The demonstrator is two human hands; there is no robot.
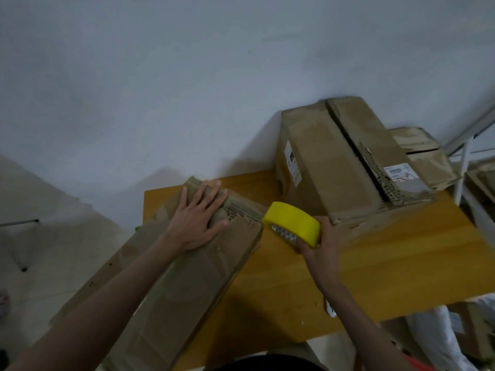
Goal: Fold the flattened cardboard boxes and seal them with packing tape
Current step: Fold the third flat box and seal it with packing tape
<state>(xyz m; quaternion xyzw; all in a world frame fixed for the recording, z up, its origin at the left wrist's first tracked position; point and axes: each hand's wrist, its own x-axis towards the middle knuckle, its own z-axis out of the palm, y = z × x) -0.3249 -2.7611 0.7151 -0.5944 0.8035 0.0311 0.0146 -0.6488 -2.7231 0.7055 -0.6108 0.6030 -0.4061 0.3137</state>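
Pressing flat on the box (187, 263), left hand (198, 220); right hand (318, 245) grips tape roll (292, 223).

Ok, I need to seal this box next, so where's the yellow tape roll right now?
In the head view, the yellow tape roll is gripped in the right hand, over the wooden table, between the long box and the stacked boxes.

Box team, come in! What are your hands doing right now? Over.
Left hand flat on long cardboard box. Right hand gripping yellow tape roll. Box pile behind on table, not blocking.
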